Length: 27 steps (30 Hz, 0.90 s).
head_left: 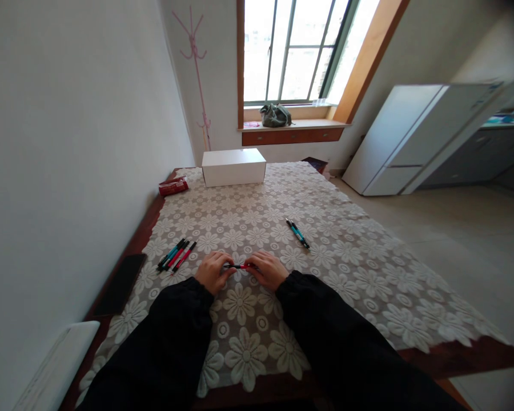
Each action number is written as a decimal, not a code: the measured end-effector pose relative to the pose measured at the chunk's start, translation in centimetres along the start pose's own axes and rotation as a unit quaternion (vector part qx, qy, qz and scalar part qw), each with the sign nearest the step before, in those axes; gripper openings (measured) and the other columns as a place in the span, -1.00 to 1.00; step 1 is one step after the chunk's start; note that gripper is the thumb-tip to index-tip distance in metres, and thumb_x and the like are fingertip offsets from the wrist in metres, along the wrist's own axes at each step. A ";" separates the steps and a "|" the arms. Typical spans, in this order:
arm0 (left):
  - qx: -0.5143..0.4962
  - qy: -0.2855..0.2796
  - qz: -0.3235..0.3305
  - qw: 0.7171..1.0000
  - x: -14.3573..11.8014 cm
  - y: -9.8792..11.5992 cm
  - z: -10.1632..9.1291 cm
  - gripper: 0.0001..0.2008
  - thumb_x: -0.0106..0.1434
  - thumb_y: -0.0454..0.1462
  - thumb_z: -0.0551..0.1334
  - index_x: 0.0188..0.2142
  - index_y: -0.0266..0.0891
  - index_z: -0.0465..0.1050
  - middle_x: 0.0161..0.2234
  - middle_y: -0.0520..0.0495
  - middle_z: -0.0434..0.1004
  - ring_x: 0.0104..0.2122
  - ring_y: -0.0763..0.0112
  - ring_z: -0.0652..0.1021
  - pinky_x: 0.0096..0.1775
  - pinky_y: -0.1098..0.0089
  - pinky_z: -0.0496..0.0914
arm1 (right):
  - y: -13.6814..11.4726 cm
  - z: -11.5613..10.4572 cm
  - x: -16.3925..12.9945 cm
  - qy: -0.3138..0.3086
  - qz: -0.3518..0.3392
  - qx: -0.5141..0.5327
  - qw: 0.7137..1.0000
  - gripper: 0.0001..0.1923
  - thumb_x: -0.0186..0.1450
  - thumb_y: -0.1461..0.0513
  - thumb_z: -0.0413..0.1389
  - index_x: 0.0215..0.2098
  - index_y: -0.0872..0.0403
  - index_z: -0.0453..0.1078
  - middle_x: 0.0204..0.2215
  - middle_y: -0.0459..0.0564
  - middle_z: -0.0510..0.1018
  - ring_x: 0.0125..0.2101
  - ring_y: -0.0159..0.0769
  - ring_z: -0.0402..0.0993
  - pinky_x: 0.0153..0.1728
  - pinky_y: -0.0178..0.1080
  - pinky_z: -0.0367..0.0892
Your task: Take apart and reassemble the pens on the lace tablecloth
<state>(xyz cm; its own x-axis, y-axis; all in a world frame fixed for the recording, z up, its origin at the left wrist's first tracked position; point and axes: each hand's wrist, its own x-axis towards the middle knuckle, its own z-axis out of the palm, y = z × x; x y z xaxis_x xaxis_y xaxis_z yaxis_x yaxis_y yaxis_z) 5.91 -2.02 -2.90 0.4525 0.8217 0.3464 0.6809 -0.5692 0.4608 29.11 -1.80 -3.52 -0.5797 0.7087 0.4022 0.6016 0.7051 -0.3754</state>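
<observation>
My left hand (213,272) and my right hand (267,269) rest on the lace tablecloth (351,268) and hold a red and black pen (239,266) between them, one hand at each end. The pen lies level, just above the cloth. A group of several pens (176,254), teal and red with black ends, lies on the cloth to the left of my left hand. Two teal pens (298,233) lie side by side beyond and to the right of my right hand. Both sleeves are black.
A white box (233,166) stands at the table's far end, a red packet (173,186) to its left. A dark flat object (120,283) lies on the bare wooden edge by the left wall. A white fridge (406,137) stands on the right.
</observation>
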 end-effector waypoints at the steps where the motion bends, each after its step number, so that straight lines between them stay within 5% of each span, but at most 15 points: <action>1: -0.002 0.004 0.001 1.000 0.0 0.0 0.0 -0.84 0.25 -0.15 0.27 -0.23 -0.15 0.47 -0.17 -0.06 0.57 -0.07 0.21 0.50 0.00 0.22 0.35 | 0.0 0.0 0.0 -0.001 0.000 0.000 1.000 -0.88 0.41 0.18 0.05 -0.21 0.03 0.40 -0.31 -0.02 0.52 -0.24 -0.24 0.40 -0.18 -0.21 0.26; 5: 0.003 0.021 -0.006 1.000 0.0 0.2 -0.2 -0.71 0.23 -0.07 0.28 -0.13 -0.16 0.46 -0.12 -0.09 0.56 -0.05 0.19 0.49 0.02 0.19 0.34 | 0.1 0.0 0.0 0.005 0.004 0.001 1.000 -0.86 0.42 0.16 0.04 -0.19 0.02 0.41 -0.30 -0.02 0.53 -0.21 -0.24 0.41 -0.15 -0.21 0.26; 9: 0.008 0.003 -0.014 1.000 0.0 0.0 -0.1 -0.73 0.37 -0.11 0.10 -0.31 -0.15 0.50 -0.17 -0.07 0.58 -0.07 0.21 0.50 -0.01 0.19 0.35 | 0.2 0.1 -0.1 0.010 0.007 0.001 1.000 -0.85 0.42 0.15 0.04 -0.20 0.02 0.41 -0.30 -0.02 0.53 -0.22 -0.24 0.41 -0.15 -0.21 0.25; 19: 0.004 0.030 -0.013 0.999 0.0 0.1 -0.1 -0.76 0.30 -0.08 0.20 -0.15 -0.14 0.48 -0.15 -0.09 0.57 -0.06 0.21 0.50 0.01 0.20 0.35 | 0.4 0.2 -0.1 0.018 0.007 -0.005 1.000 -0.87 0.41 0.16 0.06 -0.20 0.02 0.40 -0.30 -0.03 0.53 -0.22 -0.24 0.41 -0.17 -0.21 0.24; 27: 0.012 0.010 -0.022 1.000 0.0 -0.1 -0.1 -0.70 0.39 -0.14 0.06 -0.35 -0.15 0.51 -0.21 -0.06 0.59 -0.12 0.26 0.50 -0.04 0.22 0.36 | 0.4 0.1 -0.1 0.022 0.015 0.003 1.000 -0.91 0.39 0.18 0.09 -0.20 0.02 0.40 -0.30 -0.05 0.53 -0.22 -0.25 0.40 -0.15 -0.22 0.23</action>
<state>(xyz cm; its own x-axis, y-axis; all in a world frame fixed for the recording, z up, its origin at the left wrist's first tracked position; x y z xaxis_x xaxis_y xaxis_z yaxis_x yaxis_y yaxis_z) 5.75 -1.94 -2.91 0.4100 0.8454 0.3424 0.7142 -0.5311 0.4559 29.35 -1.59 -3.81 -0.5365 0.7279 0.4269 0.6152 0.6837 -0.3926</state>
